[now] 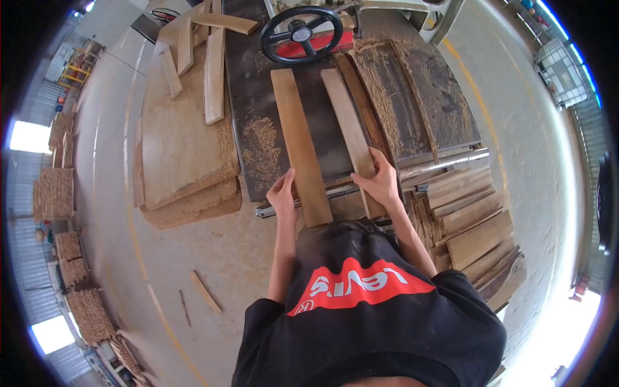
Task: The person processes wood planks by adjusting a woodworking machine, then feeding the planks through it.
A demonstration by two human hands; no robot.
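Two long, narrow wooden boards lie side by side on the dark machine table [255, 90], their near ends reaching past its front edge towards my body. My left hand [282, 195] holds the browner left board [300, 138] at its left edge, near the close end. With thumb and fingers on either side, my right hand [380, 182] grips the paler right board [348, 122]. That board lies just left of a raised, reddish-brown guide strip [361, 97]. Parts of both hands' undersides are hidden.
A black handwheel [301, 35] stands over the table's far end. Loose boards [215, 77] lie on a sawdust-covered wooden panel [184, 151] to the left. Stacked boards [480, 238] sit at the right, beside my arm. Sawdust [263, 140] covers parts of the table.
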